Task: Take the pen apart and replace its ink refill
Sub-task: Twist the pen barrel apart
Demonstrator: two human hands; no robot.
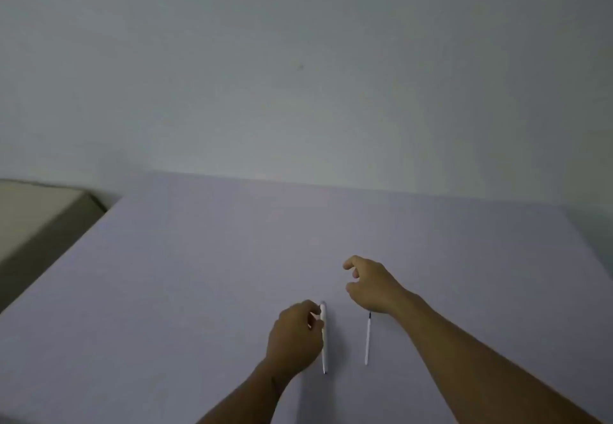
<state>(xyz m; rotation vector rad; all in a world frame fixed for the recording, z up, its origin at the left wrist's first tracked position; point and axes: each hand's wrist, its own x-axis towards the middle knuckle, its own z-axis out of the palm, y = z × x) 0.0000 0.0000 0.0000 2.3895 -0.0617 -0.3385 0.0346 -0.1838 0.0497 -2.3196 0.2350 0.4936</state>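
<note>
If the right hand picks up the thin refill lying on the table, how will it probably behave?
The refill looks long, thin and round, so a nudge would probably roll it on the flat table. It likely weighs almost nothing and may bend a little. The right hand would probably need a fingertip pinch.

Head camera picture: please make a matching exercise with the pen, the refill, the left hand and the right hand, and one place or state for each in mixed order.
Column one:
1. pen
2. refill
3. left hand
4. right hand

Column two:
A. fingers curled, nothing in them
B. thin stick lying alone, dark far tip
C. fingers closed on the pen
D. white, thicker, beside the left hand's fingers

Pairs: 1-D, 2-B, 3-C, 4-A
</note>
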